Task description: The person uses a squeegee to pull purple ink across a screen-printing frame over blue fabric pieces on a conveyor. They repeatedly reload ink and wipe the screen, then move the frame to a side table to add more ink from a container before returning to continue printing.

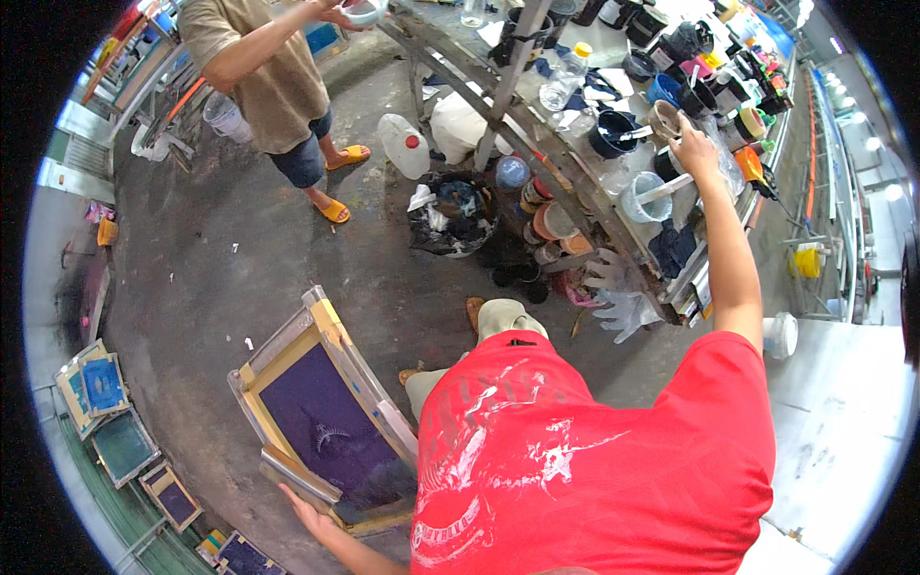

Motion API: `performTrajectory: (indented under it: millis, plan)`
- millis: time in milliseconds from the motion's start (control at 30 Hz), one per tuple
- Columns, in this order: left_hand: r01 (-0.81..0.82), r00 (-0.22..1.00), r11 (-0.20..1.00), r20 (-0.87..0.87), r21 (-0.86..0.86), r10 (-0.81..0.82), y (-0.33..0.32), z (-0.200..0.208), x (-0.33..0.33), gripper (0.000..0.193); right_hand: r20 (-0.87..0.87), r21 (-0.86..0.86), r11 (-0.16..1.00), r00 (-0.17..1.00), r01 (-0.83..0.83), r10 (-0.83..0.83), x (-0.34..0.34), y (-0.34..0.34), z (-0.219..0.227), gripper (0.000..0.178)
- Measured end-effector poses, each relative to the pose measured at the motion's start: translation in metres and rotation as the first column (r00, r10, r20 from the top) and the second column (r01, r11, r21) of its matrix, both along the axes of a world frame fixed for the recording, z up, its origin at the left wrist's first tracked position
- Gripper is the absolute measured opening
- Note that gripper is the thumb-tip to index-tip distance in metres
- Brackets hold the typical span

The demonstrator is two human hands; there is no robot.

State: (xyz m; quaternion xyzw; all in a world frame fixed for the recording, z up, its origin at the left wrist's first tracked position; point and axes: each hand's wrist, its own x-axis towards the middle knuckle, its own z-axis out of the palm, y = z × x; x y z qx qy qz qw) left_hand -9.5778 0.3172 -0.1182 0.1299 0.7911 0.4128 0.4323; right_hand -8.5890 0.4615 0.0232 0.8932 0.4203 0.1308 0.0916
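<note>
At my lower left is a screen printing frame [333, 322] with dark purple mesh and taped edges, tilted. A squeegee-like bar [299, 473] lies across its near left end. My left hand [312, 517] is against that end, gripping the frame; some of its fingers are hidden. My right arm reaches out over a cluttered bench, where my right hand [697, 151] is closed on the rim of a small beige tub [663, 119]. Near it stand a dark blue tub [611, 134] with a white stick and a pale translucent bucket [640, 201] with a flat white stick.
A person [264, 86] in a tan shirt stands ahead, holding a white bowl [364, 11]. Below the bench are a black waste bin [452, 216], a white jug [404, 146], paint cans [554, 222] and gloves [623, 311]. More screens [125, 446] lean at the left.
</note>
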Motion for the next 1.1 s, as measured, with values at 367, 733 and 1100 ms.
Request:
performTrajectory:
  millis: [367,733,1100]
  plan:
    - [0.062,0.993,0.994,-0.104,0.09,-0.052,-0.018,0.001,-0.178,0.094,-0.689,-0.298,0.894,0.723,-0.334,0.04,-0.292,-0.032,-0.178,0.055]
    - [0.049,0.999,0.998,-0.001,-0.048,-0.05,0.15,-0.002,-0.235,0.095,-0.931,-0.091,0.948,0.365,-0.304,0.028,-0.444,-0.015,-0.22,0.052]
    - [0.157,0.987,0.977,0.018,0.144,-0.161,0.378,0.025,-0.254,0.094,-0.927,0.371,0.672,-0.299,-0.64,0.227,-0.666,0.303,-0.168,0.054]
